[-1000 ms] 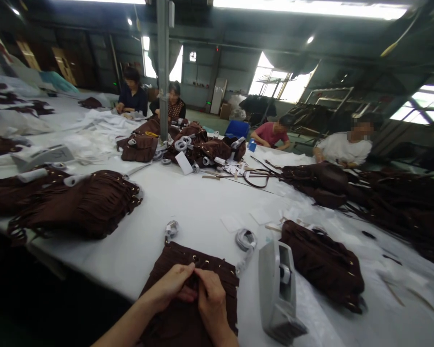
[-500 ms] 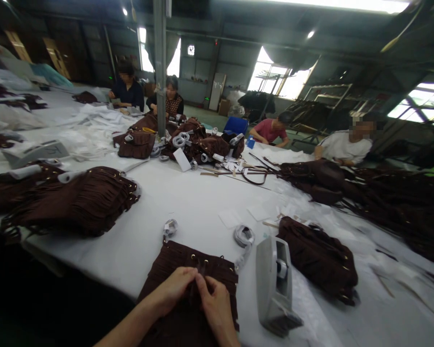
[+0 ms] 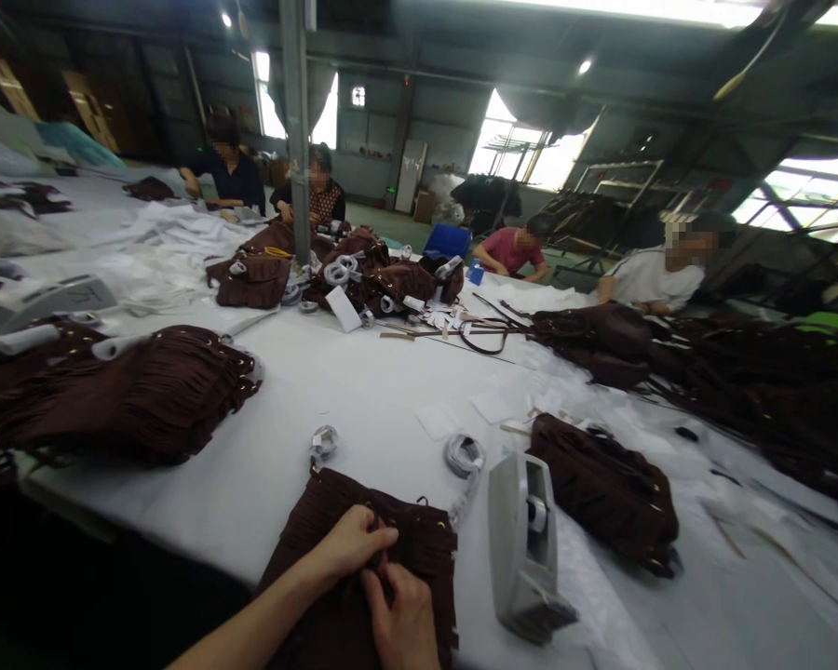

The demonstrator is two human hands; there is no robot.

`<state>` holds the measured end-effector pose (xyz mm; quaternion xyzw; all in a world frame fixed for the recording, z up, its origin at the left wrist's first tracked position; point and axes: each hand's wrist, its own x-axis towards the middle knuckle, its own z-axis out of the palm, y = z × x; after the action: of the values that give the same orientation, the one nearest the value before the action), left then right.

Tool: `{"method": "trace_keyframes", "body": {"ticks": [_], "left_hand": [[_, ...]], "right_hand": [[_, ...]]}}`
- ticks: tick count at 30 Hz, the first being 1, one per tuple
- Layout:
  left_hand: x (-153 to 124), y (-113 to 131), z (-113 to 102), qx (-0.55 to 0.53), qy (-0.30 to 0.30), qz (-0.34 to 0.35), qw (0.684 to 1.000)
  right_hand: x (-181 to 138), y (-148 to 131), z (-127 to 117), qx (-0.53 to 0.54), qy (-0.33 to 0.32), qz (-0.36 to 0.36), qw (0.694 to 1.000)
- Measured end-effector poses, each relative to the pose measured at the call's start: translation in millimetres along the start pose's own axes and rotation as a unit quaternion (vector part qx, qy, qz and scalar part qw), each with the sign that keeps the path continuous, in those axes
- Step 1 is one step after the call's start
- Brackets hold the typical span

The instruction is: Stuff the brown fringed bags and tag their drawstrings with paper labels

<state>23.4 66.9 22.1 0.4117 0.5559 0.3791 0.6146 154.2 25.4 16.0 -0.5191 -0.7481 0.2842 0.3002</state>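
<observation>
A dark brown fringed bag (image 3: 335, 614) with gold eyelets along its top lies on the near edge of the white table (image 3: 307, 391). My left hand (image 3: 353, 542) is closed at the upper front of this bag, thumb pointing right. Just below and to the right, my right hand (image 3: 401, 609) pinches with thumb and fingers. Between them both hold what looks like the bag's dark drawstring, mostly covered by the fingers. Wrapped strap coils (image 3: 323, 441) lie beyond the bag's top corners.
Right of the bag stands a grey tape dispenser (image 3: 523, 549), with another brown bag (image 3: 604, 493) beside it. More fringed bags (image 3: 146, 391) lie at left. A metal post (image 3: 295, 130) rises behind a bag pile (image 3: 370, 270). Several co-workers sit across the table.
My left hand has turned and shifted slightly left, its thumb now reaching right. My right hand has dropped lower and a little left. The view has shifted slightly.
</observation>
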Motion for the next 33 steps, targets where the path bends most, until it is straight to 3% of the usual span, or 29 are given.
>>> {"method": "trace_keyframes", "body": {"ticks": [4, 10, 19, 23, 26, 29, 33], "left_hand": [[4, -7, 6, -0.029, 0.008, -0.003, 1.0], [9, -6, 4, -0.057, 0.011, -0.022, 0.998], [1, 9, -16, -0.103, -0.106, -0.055, 0.988], [-17, 14, -19, -0.122, -0.134, -0.025, 0.983], [-24, 13, -17, -0.137, -0.133, -0.001, 0.982], [-24, 10, -13, -0.147, -0.138, -0.003, 0.979], [-23, 4, -11, -0.144, -0.118, -0.01, 0.983]], "right_hand": [[-4, 7, 5, -0.012, 0.02, -0.008, 1.0], [-2, 3, -1, 0.037, 0.0, -0.005, 0.999], [-10, 3, 3, 0.02, 0.042, -0.048, 0.998], [-11, 2, -4, 0.062, 0.007, -0.033, 0.998], [3, -1, -19, 0.089, 0.029, 0.011, 0.996], [33, -10, -34, 0.044, 0.082, 0.005, 0.996], [75, -28, -40, -0.069, 0.008, -0.034, 0.997]]}}
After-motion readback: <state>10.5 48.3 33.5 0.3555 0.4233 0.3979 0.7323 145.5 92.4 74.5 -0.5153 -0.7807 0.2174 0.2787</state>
